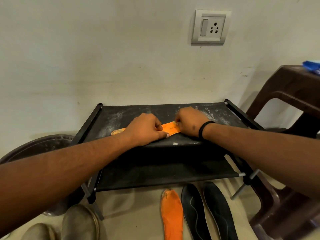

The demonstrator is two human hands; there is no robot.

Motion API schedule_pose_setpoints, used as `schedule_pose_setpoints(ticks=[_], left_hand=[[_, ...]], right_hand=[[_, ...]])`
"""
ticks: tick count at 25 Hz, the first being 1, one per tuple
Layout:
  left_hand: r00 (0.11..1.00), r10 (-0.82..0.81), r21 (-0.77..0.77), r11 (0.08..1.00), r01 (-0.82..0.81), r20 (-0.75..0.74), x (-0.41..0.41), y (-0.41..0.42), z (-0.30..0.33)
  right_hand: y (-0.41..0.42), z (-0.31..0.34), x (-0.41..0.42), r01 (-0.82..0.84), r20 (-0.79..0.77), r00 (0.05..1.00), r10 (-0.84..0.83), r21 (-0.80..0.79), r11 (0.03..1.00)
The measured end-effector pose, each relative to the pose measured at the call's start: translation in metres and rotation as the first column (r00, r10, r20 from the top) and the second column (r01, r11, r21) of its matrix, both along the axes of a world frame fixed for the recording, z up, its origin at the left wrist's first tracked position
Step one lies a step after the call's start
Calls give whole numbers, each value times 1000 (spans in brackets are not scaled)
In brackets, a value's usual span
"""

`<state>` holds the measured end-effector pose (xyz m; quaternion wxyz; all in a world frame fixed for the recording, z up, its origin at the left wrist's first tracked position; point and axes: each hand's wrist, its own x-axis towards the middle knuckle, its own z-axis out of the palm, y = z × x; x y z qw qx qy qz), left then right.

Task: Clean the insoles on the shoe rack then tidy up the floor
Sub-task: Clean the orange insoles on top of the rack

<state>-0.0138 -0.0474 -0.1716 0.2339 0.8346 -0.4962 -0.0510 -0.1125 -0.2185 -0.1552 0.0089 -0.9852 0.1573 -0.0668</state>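
Up at twelve o'clock on the shoe rack [131, 111], the left hand [145, 129] presses the orange insole [170, 129] flat while the right hand [189, 122] curls over something small, unidentifiable, at its three-o'clock end.

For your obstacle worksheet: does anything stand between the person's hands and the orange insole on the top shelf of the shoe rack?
Nothing visible does. The left hand and right hand are already on the orange insole, which lies on the shoe rack.
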Motion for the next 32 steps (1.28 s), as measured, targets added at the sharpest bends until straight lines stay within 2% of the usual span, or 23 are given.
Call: schedule_pose_setpoints(ticks=[3, 5, 7, 10, 11, 14, 19, 21, 25, 27, 29, 32], left_hand=[[1000, -2, -8, 1000, 2, 0, 2, 0, -1], [1000, -3, -1, 1000, 3, 1, 2, 0, -1], [1000, -3, 3, 1000, 3, 2, 1, 0, 0], [1000, 1, 6, 1000, -1, -20, -1, 0, 2], [1000, 2, 8, 1000, -1, -24, -2, 0, 2], [1000, 6, 8, 1000, -6, -25, -2, 0, 3], [1000, 10, 0, 1000, -10, -26, -3, 2, 4], [1000, 11, 3, 1000, -10, -26, -4, 1, 4], [999, 12, 15, 1000, -11, -32, -4, 1, 5], [999, 12, 17, 1000, -11, -32, -4, 1, 5], [999, 17, 18, 1000, -16, -35, -5, 2, 6], [1000, 11, 13, 1000, -11, -29, -7, 3, 7]], right_hand=[[15, 1, -12, -155, -6, 987, 158, 155, 976], [14, 7, -20, -219, -29, 973, 230, 204, 954], [5, 10, -23, -224, -66, 970, 232, 115, 968], [-13, 12, -21, -175, -125, 979, 158, -147, 974], [-17, 12, -21, -148, -132, 983, 125, -179, 973], [-18, 6, -20, -99, -91, 992, 93, -65, 993], [5, 6, -27, -201, -42, 977, 210, 159, 967], [0, 9, -27, -196, -46, 978, 204, 141, 971], [-27, 12, -23, -24, -95, 995, 22, -21, 999], [-31, 12, -24, 17, -74, 997, -16, 1, 1000], [-25, 12, -25, -4, -45, 999, 7, 68, 998], [0, 10, -34, -153, -22, 988, 156, 109, 982]])
